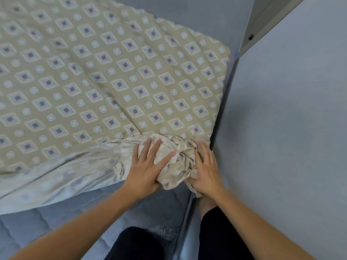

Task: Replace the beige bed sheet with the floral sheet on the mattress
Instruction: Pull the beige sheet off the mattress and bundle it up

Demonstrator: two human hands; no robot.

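Dark trouser legs (135, 243) nearest, kneeling on bare grey-blue quilted mattress (75, 218). Left hand (148, 166) flat, fingers spread, pressing bunched sheet corner. Right hand (204, 171) beside it, fingers straight on bundle, thumb tucked under fabric; grip unclear. Beige sheet (105, 76), diamond-and-circle print, pulled back off near edge, covers rest of mattress to far corner. Grey floor (281, 128) right. Pale panel (262, 23) far right, small dark mark on it. No readable writing.
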